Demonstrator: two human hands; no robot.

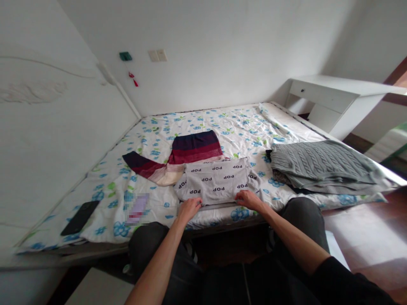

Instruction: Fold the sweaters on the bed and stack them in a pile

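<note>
A light grey garment printed with "POP" [218,180] lies spread on the bed in front of me, its lettering upside down from my side. At the left end of its near edge, my left hand [190,207] pinches the cloth. My right hand [248,199] is closed on the same edge farther right. Just beyond lies a striped knit sweater [195,148] in navy, maroon and cream, one sleeve stretched to the left. The grey garment meets or overlaps its cream part; how much is covered I cannot tell.
Several folded knits, a grey cable-knit sweater [321,163] on top, lie on the right of the flowered bed sheet [241,123]. A black phone [80,218] and a blurred-out purple item [138,209] lie at left. A white desk [330,97] stands beyond the bed's right side.
</note>
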